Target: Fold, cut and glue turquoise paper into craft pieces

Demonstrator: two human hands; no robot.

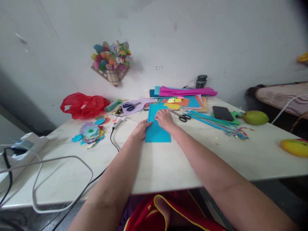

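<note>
A sheet of blue paper [158,136] lies on the table in front of me, with a narrow fold line along its left side. My left hand [141,129] is at the sheet's left edge, its thumb on top and its other fingers mostly hidden. Over the upper middle of the paper, my right hand [165,120] has its fingers curled in and touching the surface; whatever may be between them is hidden. Black-handled scissors [184,118] lie just right of the sheet, close to the right hand.
To the left are a glue gun [119,120], paper flowers [90,133], a red plastic bag [84,104] and a power strip [33,142] with loose cables. Coloured paper [190,92] is stacked behind. On the right lie paper strips [207,120], a phone [222,113] and a green fruit [255,117].
</note>
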